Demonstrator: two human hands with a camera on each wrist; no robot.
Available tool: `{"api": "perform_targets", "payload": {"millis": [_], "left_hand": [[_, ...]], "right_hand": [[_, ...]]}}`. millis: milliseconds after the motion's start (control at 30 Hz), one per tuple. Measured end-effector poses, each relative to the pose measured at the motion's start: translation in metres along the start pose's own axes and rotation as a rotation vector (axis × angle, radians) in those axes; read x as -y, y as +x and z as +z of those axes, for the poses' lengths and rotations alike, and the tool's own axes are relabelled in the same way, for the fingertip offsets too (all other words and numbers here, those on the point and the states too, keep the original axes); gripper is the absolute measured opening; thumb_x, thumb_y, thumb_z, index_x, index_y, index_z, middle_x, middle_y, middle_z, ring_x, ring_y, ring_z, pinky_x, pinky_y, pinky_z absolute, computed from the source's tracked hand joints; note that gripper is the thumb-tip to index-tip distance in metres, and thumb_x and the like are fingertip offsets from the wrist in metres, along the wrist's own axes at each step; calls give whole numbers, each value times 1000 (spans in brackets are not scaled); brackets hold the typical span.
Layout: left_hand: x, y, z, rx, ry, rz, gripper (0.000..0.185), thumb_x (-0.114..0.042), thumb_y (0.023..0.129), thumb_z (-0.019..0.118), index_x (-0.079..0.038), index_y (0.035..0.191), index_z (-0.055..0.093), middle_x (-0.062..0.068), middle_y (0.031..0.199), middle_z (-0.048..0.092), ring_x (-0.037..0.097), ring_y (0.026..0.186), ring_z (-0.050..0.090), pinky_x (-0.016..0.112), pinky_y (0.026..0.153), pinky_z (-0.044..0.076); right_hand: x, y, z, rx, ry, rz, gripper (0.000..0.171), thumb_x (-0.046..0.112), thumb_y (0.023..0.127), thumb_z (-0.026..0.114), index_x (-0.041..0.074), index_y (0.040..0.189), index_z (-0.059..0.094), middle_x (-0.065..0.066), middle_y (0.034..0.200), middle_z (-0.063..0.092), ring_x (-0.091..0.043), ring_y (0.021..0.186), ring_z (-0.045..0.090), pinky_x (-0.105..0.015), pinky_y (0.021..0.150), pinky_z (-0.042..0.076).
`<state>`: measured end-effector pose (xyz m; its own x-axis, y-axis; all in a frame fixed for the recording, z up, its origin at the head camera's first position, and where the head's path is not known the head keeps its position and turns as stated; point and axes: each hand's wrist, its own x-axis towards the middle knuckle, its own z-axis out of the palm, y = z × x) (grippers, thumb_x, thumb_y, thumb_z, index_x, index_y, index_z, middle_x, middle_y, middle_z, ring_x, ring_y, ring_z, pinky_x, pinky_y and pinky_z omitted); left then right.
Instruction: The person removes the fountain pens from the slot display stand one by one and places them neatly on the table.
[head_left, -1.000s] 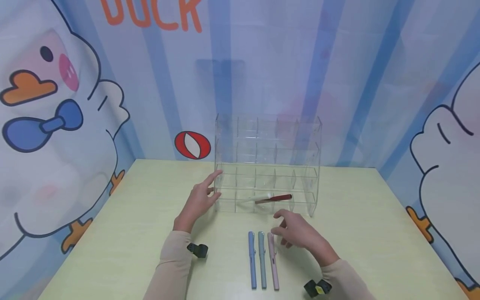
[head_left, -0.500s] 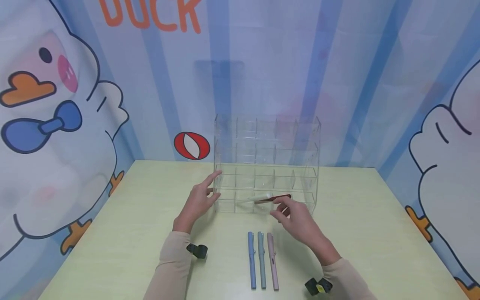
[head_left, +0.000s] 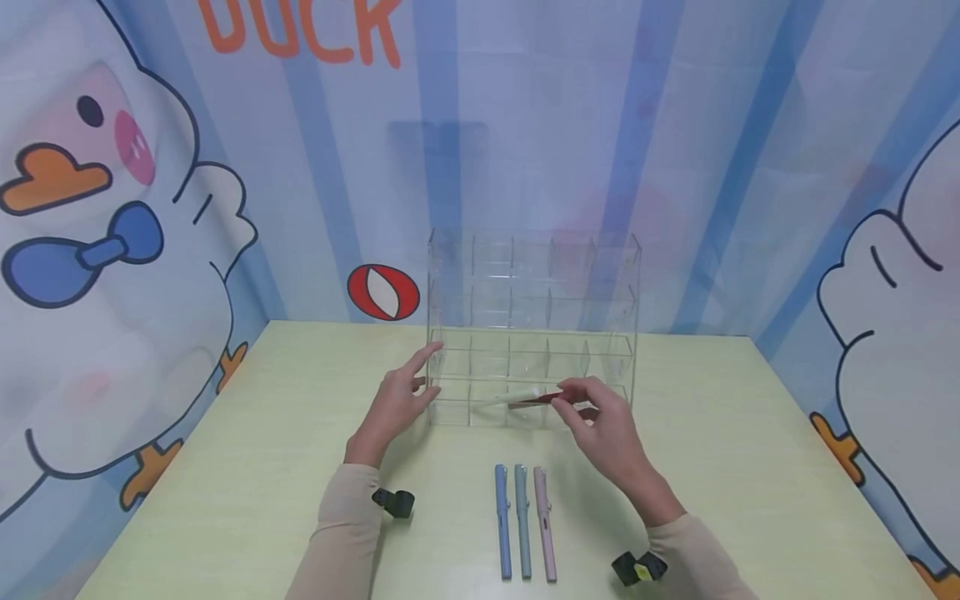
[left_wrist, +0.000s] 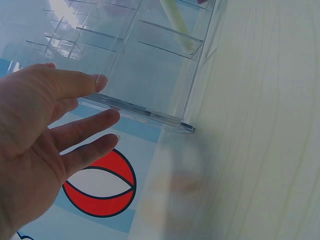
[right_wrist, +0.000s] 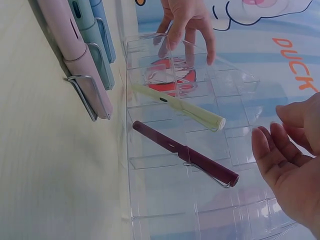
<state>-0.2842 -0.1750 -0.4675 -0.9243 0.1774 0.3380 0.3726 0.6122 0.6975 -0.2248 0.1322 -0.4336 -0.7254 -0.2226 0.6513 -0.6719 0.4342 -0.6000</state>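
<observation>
1. The table (head_left: pixel 262 467) is carrying everything; it is pale green, with printed cartoon walls rising at its far edge.
2. The clear acrylic organizer (head_left: pixel 534 329) is standing upright at the middle of the far side, its compartments in stacked rows.
3. My left hand (head_left: pixel 393 404) is resting against the organizer's left wall near the bottom. Its fingers (left_wrist: pixel 80 132) are straight and slightly spread, gripping nothing.
4. My right hand (head_left: pixel 603 429) is hovering at the front of the bottom row, right of centre. Its fingers (right_wrist: pixel 272 157) are loosely curved and apart, and I am judging that they are not touching a pen.
5. The dark red pen (right_wrist: pixel 185 154) is lying slanted in the bottom row, just in front of my right fingertips. The cream pen (right_wrist: pixel 180 106) is lying just to its left, tip angled toward it.
6. The blue pen (head_left: pixel 503 521), grey-green pen (head_left: pixel 522 521) and pink pen (head_left: pixel 544 521) are lying side by side on the near table, parallel.
7. Risk: I am judging the organizer light and tall, so a push from my right hand could be sliding or tipping it if my left hand is not bracing.
8. Risk: the dividers are narrow, so my fingers could be knocking the cream pen while closing on the red one.
</observation>
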Motion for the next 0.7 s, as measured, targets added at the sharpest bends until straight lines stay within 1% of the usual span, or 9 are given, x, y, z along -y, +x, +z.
{"api": "perform_targets", "payload": {"millis": [67,200,300,400,467,567,700], "left_hand": [[0,-1,-1,7,-2,1,77,-7,82,66,-45,136,28,3,141,36,30,101,58,39,80,50],[0,-1,-2,12,1,6,76,-9,82,66,-44,137,28,3,141,35,29,101,58,38,79,50],[0,0,-3,10,-1,6,76,-8,82,66,-44,137,28,3,141,35,29,101,58,38,79,50],[1,2,-2,9,-7,13,75,-7,82,66,-40,138,29,4,141,35,30,101,58,39,79,50],[1,2,-2,9,-7,16,75,-7,82,66,-39,139,29,5,141,35,30,102,57,39,79,50],[2,2,-1,10,-1,17,75,-8,82,66,-39,139,29,4,142,34,29,101,58,38,79,50],[3,0,0,8,-4,15,74,-8,82,66,-38,139,30,4,141,34,29,101,58,38,79,50]], "right_hand": [[0,1,0,-33,-2,-29,17,10,84,64,8,101,60,2,88,60,-11,80,58,-26,62,53],[-3,7,-3,-95,-24,-81,17,6,81,66,6,98,62,-1,89,61,-12,80,57,-30,68,52],[-7,11,-6,-124,-68,-110,17,6,80,67,6,97,62,-3,92,61,-15,84,57,-33,72,49],[-13,14,-10,-144,-113,-141,21,6,79,69,3,98,62,-5,96,60,-18,90,56,-34,75,47],[-18,15,-10,-156,-137,-154,23,6,77,70,2,99,62,-5,98,59,-20,92,55,-33,78,46],[-27,13,-9,-172,-140,-154,25,5,76,71,1,99,62,-6,99,59,-20,93,55,-30,79,45],[-38,8,-3,-165,-143,-147,28,5,76,71,-1,102,62,-8,102,59,-21,97,54,-28,84,44]]}}
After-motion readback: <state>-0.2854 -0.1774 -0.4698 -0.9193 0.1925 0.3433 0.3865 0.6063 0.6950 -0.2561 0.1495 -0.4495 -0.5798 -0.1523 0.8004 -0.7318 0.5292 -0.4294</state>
